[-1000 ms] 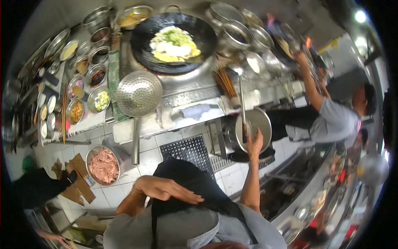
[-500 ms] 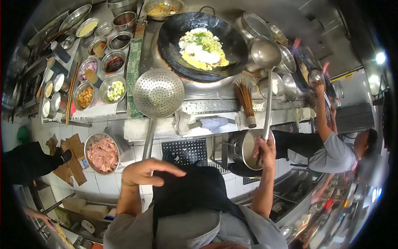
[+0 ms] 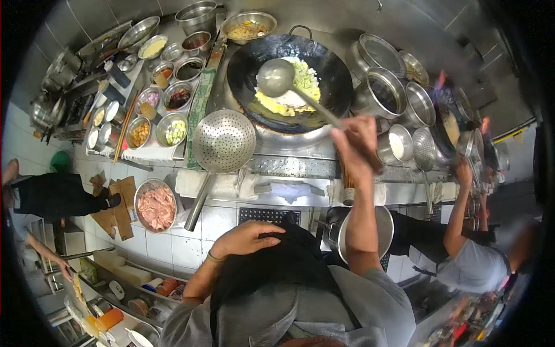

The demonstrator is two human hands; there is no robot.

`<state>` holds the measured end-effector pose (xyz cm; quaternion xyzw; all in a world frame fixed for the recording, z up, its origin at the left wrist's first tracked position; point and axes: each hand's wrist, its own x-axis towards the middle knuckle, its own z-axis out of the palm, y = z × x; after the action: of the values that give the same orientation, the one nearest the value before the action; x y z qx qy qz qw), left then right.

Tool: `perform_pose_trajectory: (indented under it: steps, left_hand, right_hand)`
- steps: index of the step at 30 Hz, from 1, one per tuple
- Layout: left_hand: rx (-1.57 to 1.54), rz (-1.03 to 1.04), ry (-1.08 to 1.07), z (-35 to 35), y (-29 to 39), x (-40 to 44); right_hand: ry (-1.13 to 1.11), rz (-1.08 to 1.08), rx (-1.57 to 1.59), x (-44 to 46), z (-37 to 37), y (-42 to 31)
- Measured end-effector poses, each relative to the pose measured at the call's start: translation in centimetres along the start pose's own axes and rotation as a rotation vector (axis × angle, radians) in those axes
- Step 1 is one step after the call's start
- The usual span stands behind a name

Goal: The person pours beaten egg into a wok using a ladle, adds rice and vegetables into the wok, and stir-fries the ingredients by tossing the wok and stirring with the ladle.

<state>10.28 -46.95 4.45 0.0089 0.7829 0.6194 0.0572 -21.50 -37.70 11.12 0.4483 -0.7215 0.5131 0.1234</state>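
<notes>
My right hand (image 3: 358, 144) is closed around the handle of a steel ladle (image 3: 276, 78). The ladle's bowl is over the black wok (image 3: 245, 63), above the left part of white and yellow food with chopped green pieces (image 3: 306, 78). My left hand (image 3: 247, 237) rests at the front of the black apron (image 3: 272, 260), fingers extended and holding nothing. Forward and left of that hand, a perforated strainer (image 3: 224, 140) lies at the counter's edge with its handle sticking out. A bundle of thin sticks (image 3: 348, 188) is partly hidden behind my right forearm.
Bowls of ingredients (image 3: 171, 128) stand at the left. A bowl of raw meat (image 3: 155, 205) is below them. Steel pots (image 3: 383, 92) stand right of the wok. A co-worker (image 3: 474, 260) works at the right near flames; another person (image 3: 58, 195) is at the left. A large pot (image 3: 384, 231) is below my right arm.
My right hand has moved forward and the ladle has swung from right of the wok to over the food. My left hand has shifted slightly right, against the apron.
</notes>
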Motion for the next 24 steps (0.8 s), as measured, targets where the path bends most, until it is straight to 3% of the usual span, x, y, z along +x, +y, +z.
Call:
perform_pose_trajectory:
  steps: [1, 3, 5, 7, 9, 11, 13, 15, 16, 17, 18, 19, 21, 23, 24]
  left_hand:
    - [-0.008, -0.036, 0.055, 0.5, 0.8, 0.3]
    - [-0.144, -0.189, 0.115, 0.6, 1.7, 0.7]
    - [-0.177, -0.197, 0.297, 0.0, 2.7, 1.8]
    - [-0.058, -0.18, 0.477, -1.4, 3.7, 3.9]
    - [0.035, -0.106, 0.588, -3.4, 5.3, 6.5]
    - [0.106, -0.01, 0.631, -4.7, 6.2, 8.0]
    - [0.133, 0.096, 0.601, -5.6, 6.4, 8.4]
    - [0.063, 0.091, 0.534, -6.1, 5.3, 7.7]
    - [0.034, 0.064, 0.492, -6.3, 4.5, 7.0]
    - [0.01, 0.037, 0.45, -6.7, 3.8, 6.3]
    - [-0.019, 0.024, 0.452, -7.0, 3.2, 5.6]
    - [-0.034, 0.012, 0.467, -7.3, 2.3, 4.9]
    - [-0.055, -0.015, 0.484, -8.1, 0.9, 4.1]
    - [-0.012, 0.032, 0.488, -9.2, 1.2, 4.1]
    - [0.006, 0.042, 0.486, -9.7, 1.3, 4.4]
  right_hand:
    - [0.008, -0.148, -0.03, 0.9, 0.5, 0.2]
    - [-0.022, -0.1, 0.298, 2.0, 2.7, 3.8]
    - [0.077, 0.128, 0.523, 4.8, 3.9, 4.0]
    - [0.227, 0.122, 0.749, 9.5, 5.1, 3.1]
    - [0.279, -0.093, 0.938, 14.4, 3.3, -0.9]
    - [0.375, -0.146, 0.856, 16.0, -0.1, -5.1]
    - [0.377, -0.245, 1.156, 15.6, -2.8, -7.3]
    - [0.34, -0.42, 1.189, 14.8, -2.9, -5.6]
    - [0.297, -0.406, 1.111, 14.1, -1.9, -4.4]
    - [0.454, -0.115, 0.989, 13.7, 0.9, -3.2]
    - [0.402, 0.133, 0.821, 13.5, 3.7, -3.3]
    - [0.154, 0.072, 0.894, 13.3, 6.0, -1.3]
    - [0.23, 0.079, 0.852, 15.1, 5.6, -3.2]
    - [0.37, -0.031, 0.868, 16.0, 3.4, -6.4]
    - [0.411, -0.189, 0.906, 16.2, 2.3, -6.8]
